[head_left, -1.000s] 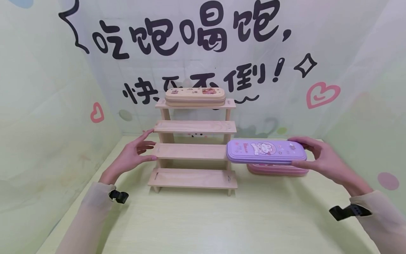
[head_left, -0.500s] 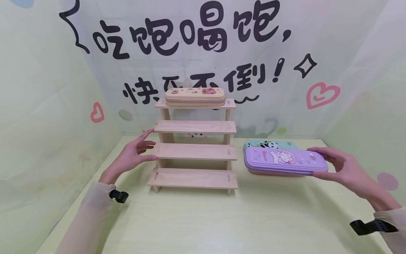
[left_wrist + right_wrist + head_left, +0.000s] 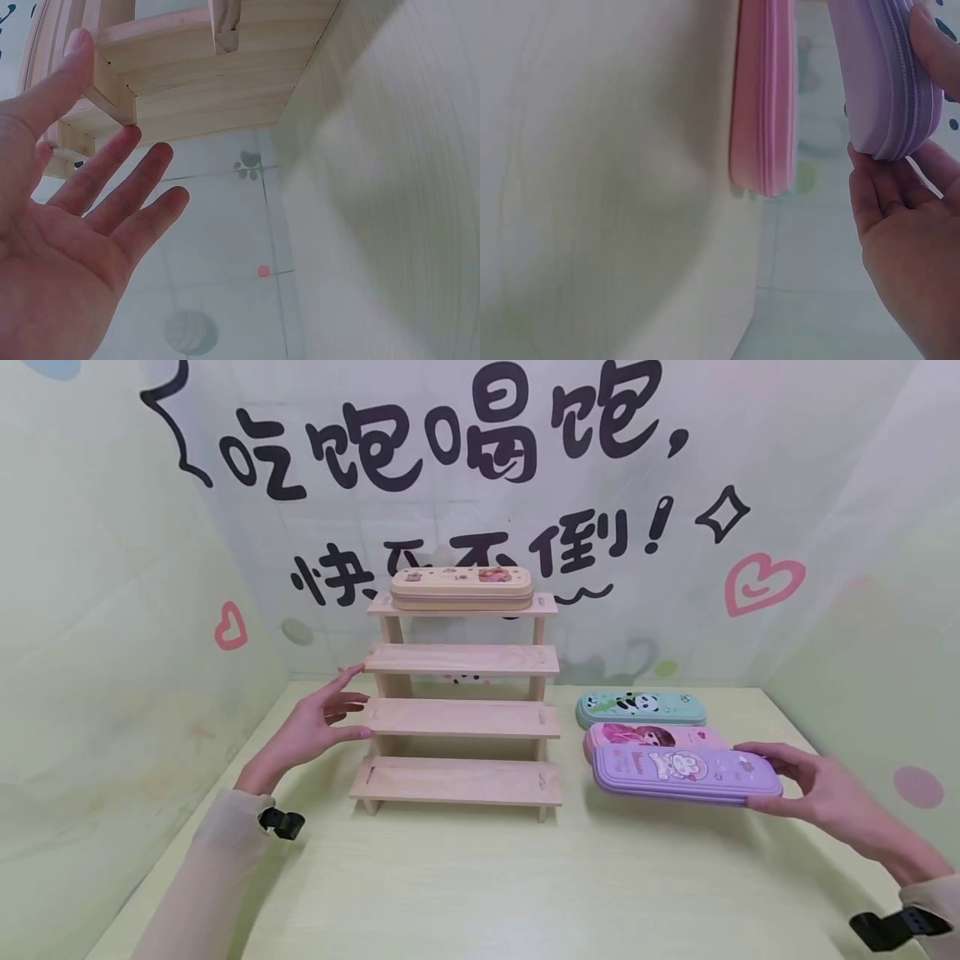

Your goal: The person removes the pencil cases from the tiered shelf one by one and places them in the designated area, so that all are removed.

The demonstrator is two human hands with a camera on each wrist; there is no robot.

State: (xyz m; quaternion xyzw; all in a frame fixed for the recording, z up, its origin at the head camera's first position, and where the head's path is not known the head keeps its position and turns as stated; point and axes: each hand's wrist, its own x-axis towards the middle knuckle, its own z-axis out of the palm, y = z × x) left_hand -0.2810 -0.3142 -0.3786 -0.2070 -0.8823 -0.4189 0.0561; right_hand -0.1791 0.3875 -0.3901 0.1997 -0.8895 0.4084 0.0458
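A purple pencil case (image 3: 686,774) with a cartoon rabbit on its lid is in my right hand (image 3: 817,793). The thumb grips its front side and the fingers its right end; in the right wrist view the case is raised off the table. Behind it lies a pink pencil case (image 3: 652,735) with a girl printed on it, partly covered. My left hand (image 3: 71,232) has its fingers extended at the left side of a four-step wooden shelf (image 3: 457,718), thumb and index fingertips right at the step edges. On the top step sits a cream pencil case (image 3: 461,589).
Farther back on the table, a green pencil case (image 3: 641,708) with a panda lies behind the pink one. A printed cloth wall (image 3: 480,510) stands behind the shelf, and pale side walls close off the left and right.
My right hand has brought the purple pencil case rightward and down toward the front, uncovering the green case and part of the pink one. The left hand stays at the shelf.
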